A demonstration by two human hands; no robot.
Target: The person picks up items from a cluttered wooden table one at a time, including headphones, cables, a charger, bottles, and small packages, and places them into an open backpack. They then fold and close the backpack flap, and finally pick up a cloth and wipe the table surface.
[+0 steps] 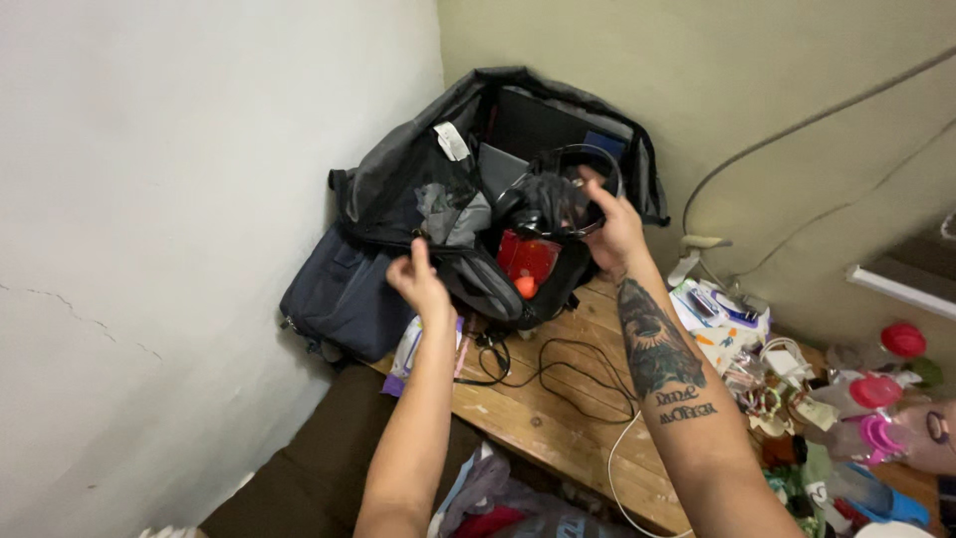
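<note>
An open black and grey backpack (pixel 398 169) stands on a wooden table (pixel 558 418) in the corner of the room. My right hand (pixel 612 234) holds black headphones (pixel 558 194) over the bag's open top. My left hand (pixel 418 281) grips the bag's front edge and holds it open. Inside the bag I see a dark laptop or folder (pixel 538 125), grey cloth (pixel 453 214) and a red object with an orange part (pixel 528 261).
A dark blue bag (pixel 344 294) leans against the white wall to the left. Black cable (pixel 573 374) and a white cable (pixel 622 468) lie on the table. Bottles with pink caps (pixel 876 399), packets and small clutter crowd the table's right end.
</note>
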